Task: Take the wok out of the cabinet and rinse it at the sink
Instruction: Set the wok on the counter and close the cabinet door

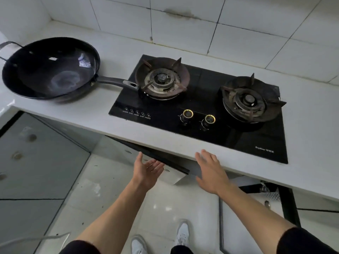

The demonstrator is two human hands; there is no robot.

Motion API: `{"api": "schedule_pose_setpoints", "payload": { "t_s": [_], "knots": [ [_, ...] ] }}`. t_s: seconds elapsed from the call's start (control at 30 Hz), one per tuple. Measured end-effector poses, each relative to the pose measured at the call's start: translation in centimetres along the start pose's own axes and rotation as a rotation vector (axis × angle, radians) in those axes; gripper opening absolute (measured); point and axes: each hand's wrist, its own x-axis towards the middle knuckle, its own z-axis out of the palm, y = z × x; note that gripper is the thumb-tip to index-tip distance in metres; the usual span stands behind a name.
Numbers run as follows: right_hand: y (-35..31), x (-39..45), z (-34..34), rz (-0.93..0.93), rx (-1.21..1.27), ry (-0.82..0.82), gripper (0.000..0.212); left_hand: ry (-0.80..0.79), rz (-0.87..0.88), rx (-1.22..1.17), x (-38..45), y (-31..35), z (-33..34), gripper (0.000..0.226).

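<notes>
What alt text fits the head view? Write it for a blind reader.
A dark wok sits on a white counter left of a two-burner gas hob. Below, the left hand and right hand, both open, reach toward the counter's edge.

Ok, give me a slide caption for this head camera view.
Black metal wok on the white countertop beside the black glass two-burner hob; left hand, right hand open below.
</notes>
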Motion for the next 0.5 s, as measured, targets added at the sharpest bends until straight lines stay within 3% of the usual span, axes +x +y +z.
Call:
{"api": "schedule_pose_setpoints", "payload": {
  "t_s": [0.17,0.5],
  "knots": [
    [0.1,0.0,0.1,0.004,0.01,-0.005,0.078,0.017,0.023,-0.166,1.8,-0.4,1.7,0.084],
    [0.3,0.0,0.3,0.028,0.043,-0.029,0.083,-0.021,0.049,-0.174,1.8,-0.3,3.3,0.08]
  ]
}}
